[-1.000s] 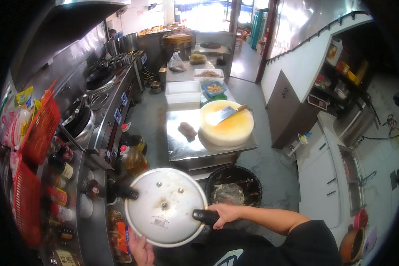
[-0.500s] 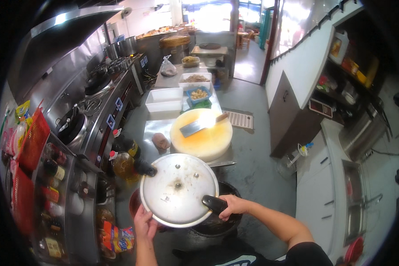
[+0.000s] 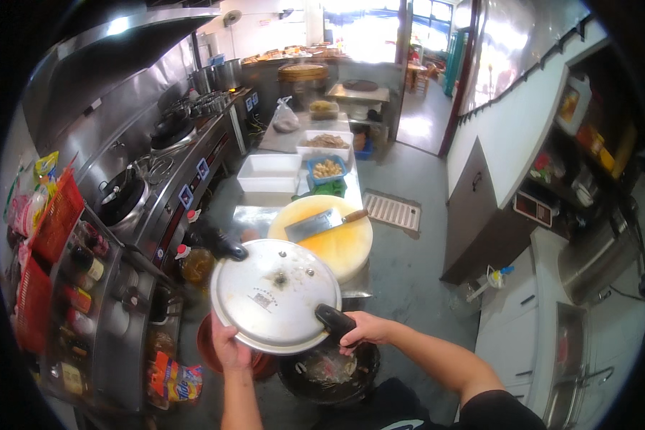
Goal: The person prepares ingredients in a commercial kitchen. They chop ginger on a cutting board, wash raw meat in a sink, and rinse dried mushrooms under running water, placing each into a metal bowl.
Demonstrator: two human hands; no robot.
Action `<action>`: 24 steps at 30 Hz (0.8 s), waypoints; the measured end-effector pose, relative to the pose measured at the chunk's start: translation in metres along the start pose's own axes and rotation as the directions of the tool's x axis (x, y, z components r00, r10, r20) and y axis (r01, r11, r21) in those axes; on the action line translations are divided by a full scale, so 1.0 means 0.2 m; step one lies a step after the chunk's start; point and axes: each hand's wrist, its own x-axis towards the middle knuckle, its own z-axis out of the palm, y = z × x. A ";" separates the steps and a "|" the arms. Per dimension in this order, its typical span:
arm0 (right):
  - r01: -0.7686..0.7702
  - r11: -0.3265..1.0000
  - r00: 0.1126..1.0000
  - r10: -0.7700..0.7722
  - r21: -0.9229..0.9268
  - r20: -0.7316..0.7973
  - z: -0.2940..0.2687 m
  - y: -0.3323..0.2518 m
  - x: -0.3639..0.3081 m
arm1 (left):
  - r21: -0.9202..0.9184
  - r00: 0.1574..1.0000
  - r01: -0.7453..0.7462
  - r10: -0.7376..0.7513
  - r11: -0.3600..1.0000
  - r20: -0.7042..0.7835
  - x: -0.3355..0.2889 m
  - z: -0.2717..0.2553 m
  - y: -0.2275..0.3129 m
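Observation:
A silvery pressure cooker (image 3: 272,304) hangs in front of me, its round lid facing up and slightly tilted. The lid hides whatever is beneath. My right hand (image 3: 365,330) is closed around the black handle (image 3: 335,319) at its right. At the near left rim my left hand (image 3: 232,349) grips the edge, thumb uppermost, other fingers largely hidden. A second black handle (image 3: 226,244) juts out at the far left. Just beyond the cooker is a round, thick chopping board (image 3: 351,251) bearing a cleaver (image 3: 315,226) with a wooden handle.
Below the cooker sit a black bin (image 3: 365,373) with scraps and a reddish tub (image 3: 206,344). White trays (image 3: 269,174) and a blue basket (image 3: 327,169) stand along the metal table. Stoves and a bottle shelf (image 3: 97,315) line the left; a sink counter (image 3: 545,308) the right.
The pressure cooker has shifted a little left, uncovering more of the black bin's scraps. Both hands keep hold of it; the left thumb now shows on the rim. My view has turned slightly left.

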 end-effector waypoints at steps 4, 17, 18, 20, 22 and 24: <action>-0.012 0.973 0.991 -0.019 -0.232 -0.133 -0.36 -0.15 0.16 | 0.035 0.994 -0.108 0.108 0.994 -0.022 0.06 0.05 0.01; -0.127 -0.240 0.916 -0.400 -0.962 -0.021 -1.62 -0.78 0.82 | 0.065 0.836 -0.325 0.319 0.944 -0.447 0.11 0.39 -0.57; -0.103 -0.171 0.934 -0.356 -0.980 -0.036 -1.64 -0.80 0.77 | 0.046 0.815 -0.340 0.319 0.939 -0.484 0.12 0.42 -0.62; -0.132 -0.129 0.906 -0.417 -0.983 -0.067 -1.74 -0.85 0.63 | 0.031 0.789 -0.350 0.313 0.936 -0.529 0.16 0.43 -0.71; -0.182 0.043 0.850 -0.495 -0.982 -0.179 -1.83 -0.84 0.48 | 0.004 0.789 -0.382 0.328 0.924 -0.518 0.23 0.44 -0.83; -0.162 0.279 0.769 -0.565 -0.946 -0.299 -1.91 -0.80 0.32 | -0.022 0.760 -0.427 0.346 0.904 -0.550 0.35 0.43 -0.96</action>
